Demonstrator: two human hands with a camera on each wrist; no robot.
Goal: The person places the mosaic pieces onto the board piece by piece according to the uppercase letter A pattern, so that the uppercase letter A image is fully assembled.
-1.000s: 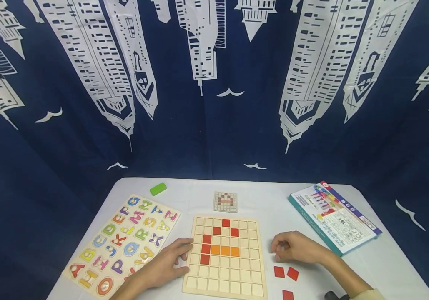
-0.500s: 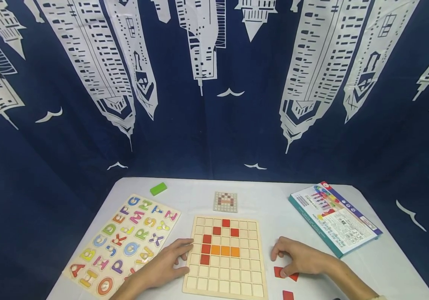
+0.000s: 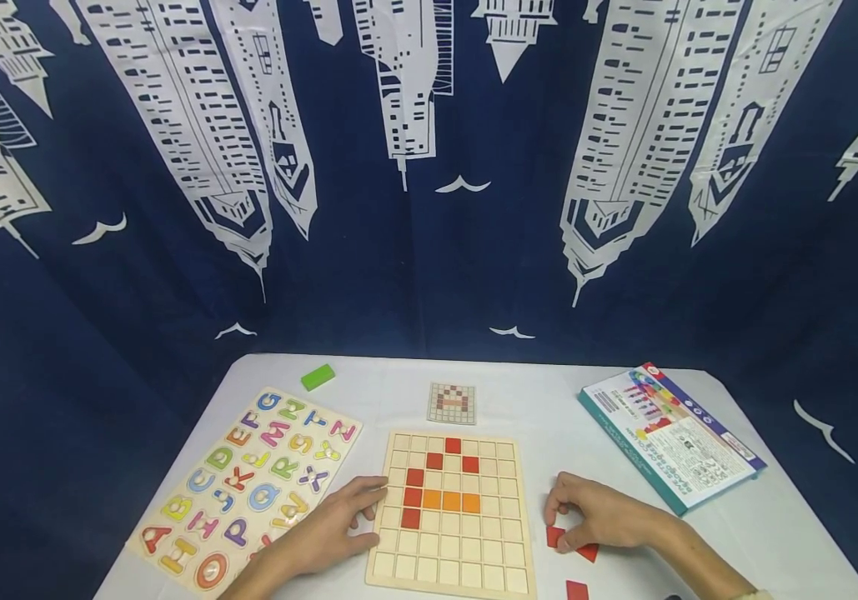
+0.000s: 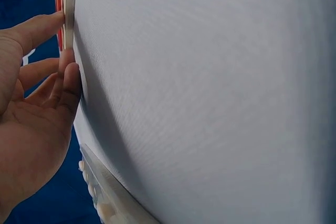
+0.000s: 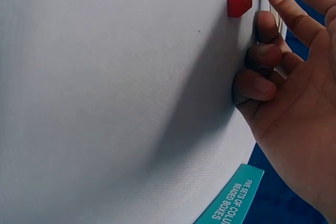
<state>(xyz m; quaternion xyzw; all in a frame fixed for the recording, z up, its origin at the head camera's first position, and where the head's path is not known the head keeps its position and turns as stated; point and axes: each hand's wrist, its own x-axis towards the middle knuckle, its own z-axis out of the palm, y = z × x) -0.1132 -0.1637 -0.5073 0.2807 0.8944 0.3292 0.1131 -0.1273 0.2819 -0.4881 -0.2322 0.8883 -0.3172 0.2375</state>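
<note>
A wooden grid board (image 3: 439, 575) lies mid-table, with several red square tiles (image 3: 411, 518) and a row of three orange tiles (image 3: 451, 501) set in its cells. My left hand (image 3: 338, 525) rests at the board's left edge, fingers extended, fingertips touching the rim. To the right of the board, my right hand (image 3: 604, 512) pinches a loose red tile (image 3: 553, 537) between thumb and index finger, low over the table. Another red tile (image 3: 589, 552) lies partly hidden under that thumb. A third red tile (image 3: 577, 591) lies nearer the front edge.
Behind the board is a small pattern card (image 3: 452, 404). An alphabet puzzle board (image 3: 248, 492) lies at the left, with a green block (image 3: 318, 377) beyond it. A teal-edged box (image 3: 669, 433) sits at the right, near my right forearm.
My right hand has come down from beside the board onto the loose red tiles and now pinches one, which has shifted slightly. The left hand and board stay put.
</note>
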